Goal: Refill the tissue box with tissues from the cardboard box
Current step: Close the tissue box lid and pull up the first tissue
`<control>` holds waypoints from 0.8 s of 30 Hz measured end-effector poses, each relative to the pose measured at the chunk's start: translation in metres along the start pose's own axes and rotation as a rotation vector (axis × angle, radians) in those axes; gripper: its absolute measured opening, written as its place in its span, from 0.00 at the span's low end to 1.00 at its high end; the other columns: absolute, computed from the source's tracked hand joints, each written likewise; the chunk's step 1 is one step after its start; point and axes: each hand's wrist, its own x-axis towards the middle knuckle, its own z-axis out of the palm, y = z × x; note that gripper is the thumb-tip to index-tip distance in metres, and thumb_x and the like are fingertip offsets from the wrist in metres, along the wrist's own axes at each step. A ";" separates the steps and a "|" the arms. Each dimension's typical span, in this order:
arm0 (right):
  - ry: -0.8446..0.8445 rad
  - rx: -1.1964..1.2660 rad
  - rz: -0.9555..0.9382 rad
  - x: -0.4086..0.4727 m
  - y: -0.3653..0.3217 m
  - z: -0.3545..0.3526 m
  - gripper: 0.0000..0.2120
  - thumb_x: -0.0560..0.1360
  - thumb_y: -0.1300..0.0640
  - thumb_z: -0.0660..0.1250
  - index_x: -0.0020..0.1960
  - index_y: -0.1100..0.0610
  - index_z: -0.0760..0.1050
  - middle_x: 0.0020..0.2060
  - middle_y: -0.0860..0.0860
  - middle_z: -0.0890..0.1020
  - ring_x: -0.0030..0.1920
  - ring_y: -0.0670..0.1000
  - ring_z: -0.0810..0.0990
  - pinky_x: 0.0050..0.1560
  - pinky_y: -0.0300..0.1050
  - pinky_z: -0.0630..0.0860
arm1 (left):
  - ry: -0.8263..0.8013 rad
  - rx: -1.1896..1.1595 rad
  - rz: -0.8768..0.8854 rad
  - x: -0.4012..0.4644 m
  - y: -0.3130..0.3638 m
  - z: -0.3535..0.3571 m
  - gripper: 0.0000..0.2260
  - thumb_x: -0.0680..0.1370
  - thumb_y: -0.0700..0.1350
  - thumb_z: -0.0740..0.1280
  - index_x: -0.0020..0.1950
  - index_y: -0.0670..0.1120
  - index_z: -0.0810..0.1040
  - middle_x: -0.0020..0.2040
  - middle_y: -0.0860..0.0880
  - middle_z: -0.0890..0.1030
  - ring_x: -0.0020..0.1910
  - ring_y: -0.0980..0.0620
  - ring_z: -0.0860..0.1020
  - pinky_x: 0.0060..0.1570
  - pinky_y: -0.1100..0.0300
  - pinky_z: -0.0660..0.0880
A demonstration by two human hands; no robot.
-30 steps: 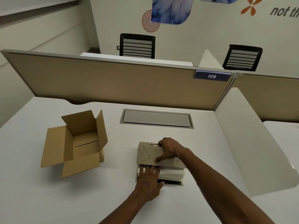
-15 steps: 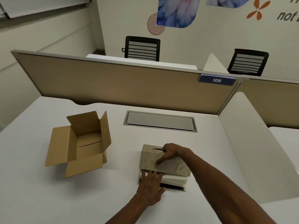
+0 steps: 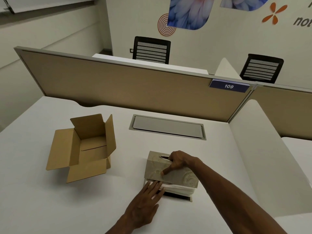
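Little has shifted on the desk over the last second: both hands stay on the tissue box (image 3: 170, 173) while the view has drawn slightly closer. At a white office desk (image 3: 50, 208), the person's right hand (image 3: 177, 162) grips the marbled cover from above, fingers hooked at the oval slot and thumb pressed on the near face, holding it tilted over its dark base (image 3: 177, 198). The left hand (image 3: 143, 204) lies flat and open, grasping nothing, fingertips pressing the white stack of tissues (image 3: 179, 190) into the gap between cover and base. The cardboard box (image 3: 81, 149) stands well apart to the left, flaps open, its visible interior showing no tissues. The refill looks nearly done, with only the cover left to seat. The risk now is pinching: if the cover drops before the stack is squared, the protruding front edge could crumple or tear. The left fingertips, tucked under the rim, could be caught too. A tilted cover may also miss the base and sit crooked.
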 end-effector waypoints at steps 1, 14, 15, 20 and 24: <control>0.004 -0.007 -0.002 0.000 -0.001 0.001 0.34 0.65 0.30 0.76 0.58 0.56 0.84 0.52 0.54 0.86 0.48 0.53 0.82 0.49 0.45 0.76 | -0.015 -0.001 -0.004 -0.007 -0.001 0.002 0.31 0.77 0.55 0.65 0.79 0.50 0.65 0.80 0.47 0.65 0.79 0.48 0.63 0.78 0.49 0.49; 0.097 -0.245 -0.061 -0.025 -0.014 0.025 0.45 0.66 0.25 0.69 0.73 0.52 0.70 0.59 0.55 0.83 0.53 0.56 0.79 0.53 0.48 0.74 | -0.152 0.044 -0.114 -0.031 0.014 0.018 0.30 0.71 0.60 0.69 0.72 0.52 0.76 0.75 0.47 0.73 0.76 0.47 0.61 0.75 0.50 0.45; 0.099 -0.277 -0.062 -0.028 -0.016 0.028 0.45 0.66 0.24 0.68 0.72 0.53 0.71 0.57 0.55 0.83 0.49 0.55 0.78 0.50 0.47 0.73 | -0.164 0.041 -0.122 -0.031 0.014 0.019 0.30 0.71 0.61 0.70 0.72 0.52 0.76 0.75 0.47 0.73 0.75 0.47 0.61 0.75 0.50 0.45; 0.141 -0.359 -0.070 -0.043 -0.025 0.045 0.44 0.67 0.22 0.64 0.72 0.51 0.72 0.48 0.57 0.85 0.47 0.58 0.81 0.50 0.49 0.77 | -0.160 0.012 -0.148 -0.036 0.013 0.025 0.31 0.71 0.60 0.69 0.72 0.52 0.75 0.74 0.46 0.73 0.75 0.46 0.66 0.74 0.47 0.47; 0.210 -0.337 -0.045 -0.053 -0.026 0.060 0.41 0.67 0.24 0.66 0.65 0.55 0.77 0.54 0.58 0.84 0.52 0.60 0.83 0.54 0.51 0.79 | -0.129 -0.007 -0.156 -0.044 0.013 0.027 0.29 0.72 0.59 0.68 0.73 0.51 0.75 0.75 0.45 0.72 0.76 0.47 0.64 0.73 0.46 0.48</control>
